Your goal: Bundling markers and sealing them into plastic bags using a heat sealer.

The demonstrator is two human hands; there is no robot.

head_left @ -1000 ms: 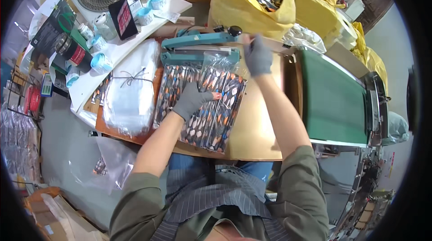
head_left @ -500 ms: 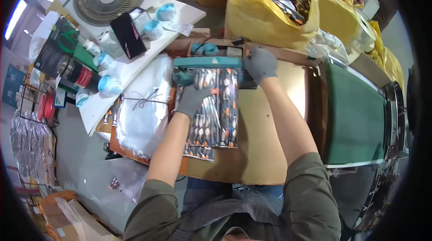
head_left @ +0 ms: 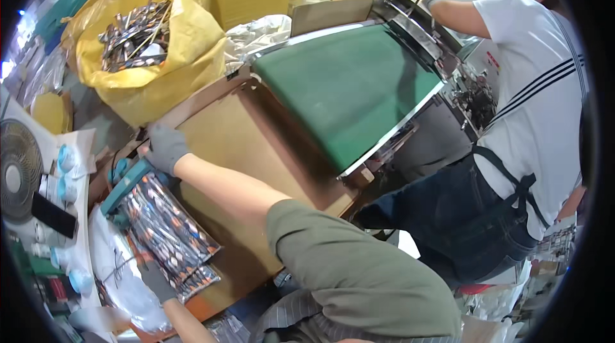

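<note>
My right hand (head_left: 168, 149), in a grey glove, is closed at the upper end of a teal bar (head_left: 128, 184), which looks like the arm of a bag sealer. Under the bar lies a stack of clear, shiny packs with a dark and orange print (head_left: 168, 228); their far ends are hidden by it. At the stack's near left edge rests my gloved left hand (head_left: 155, 281), its fingers stretched out along the packs. Beside that hand lies a bundle of clear plastic bags (head_left: 118, 279) tied with a dark cord.
A green conveyor belt (head_left: 346, 87) adjoins the brown work table (head_left: 224, 144). To the right stands a co-worker (head_left: 538, 112) in a white shirt. A yellow sack (head_left: 147, 90) of printed scraps is behind the table. A white side table holds a phone (head_left: 54, 213) and blue tape rolls.
The view has swung to the right, bringing the co-worker in. My left hand has slid from the top of the packs to their near left edge; my right hand stays at the bar's end.
</note>
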